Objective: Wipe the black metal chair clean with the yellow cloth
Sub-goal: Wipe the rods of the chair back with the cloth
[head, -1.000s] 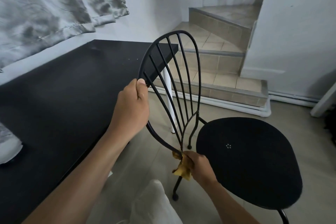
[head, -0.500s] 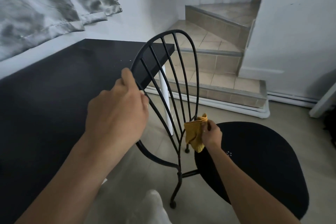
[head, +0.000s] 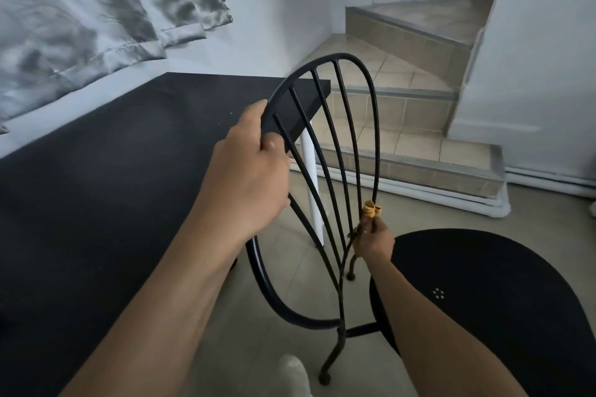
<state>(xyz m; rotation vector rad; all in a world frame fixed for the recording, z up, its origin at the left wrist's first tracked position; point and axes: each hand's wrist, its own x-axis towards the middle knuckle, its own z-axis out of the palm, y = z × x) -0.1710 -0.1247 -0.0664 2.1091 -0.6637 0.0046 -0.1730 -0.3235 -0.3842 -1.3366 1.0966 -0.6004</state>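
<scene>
The black metal chair (head: 483,300) stands in front of me, its round seat at the lower right and its curved, barred backrest in the middle. My left hand (head: 248,174) is closed around the left side of the backrest's outer hoop. My right hand (head: 374,240) holds the yellow cloth (head: 371,210) pinched around the right side of the hoop, low down, just above the seat. Most of the cloth is hidden inside the hand.
A black table (head: 96,203) with a white leg (head: 310,177) fills the left side, close behind the backrest. Tiled steps (head: 403,126) rise at the back. A grey curtain (head: 80,10) hangs upper left. White walls stand on the right.
My right hand with the cloth rose from the base of the backrest to the right side of the hoop. My left hand shifted its grip on the left side of the hoop.
</scene>
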